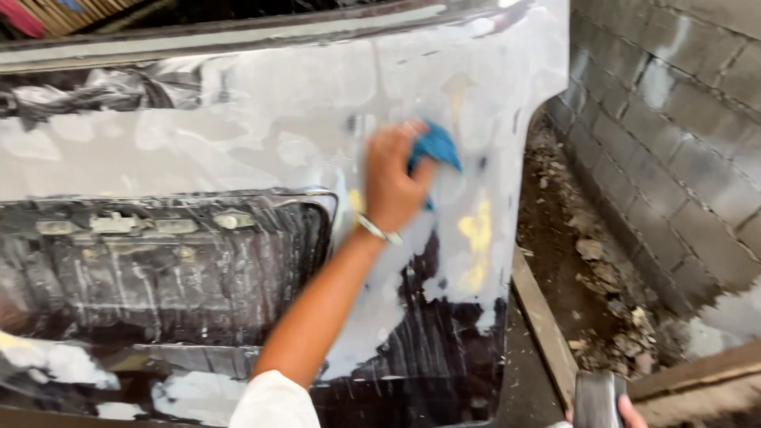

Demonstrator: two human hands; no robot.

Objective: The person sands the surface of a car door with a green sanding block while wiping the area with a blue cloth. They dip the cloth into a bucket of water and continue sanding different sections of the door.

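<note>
Wiping the car panel (261, 119)

My left hand (392, 178) pinches a blue cloth (434, 147) against it; my right hand (630, 412) grips a gray block (596, 399).

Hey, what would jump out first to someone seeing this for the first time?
The left hand at centre presses a blue cloth against a grey, patchy car body panel. Yellow filler patches show just right of the wrist. At the bottom right, the right hand holds a dark block.
</note>
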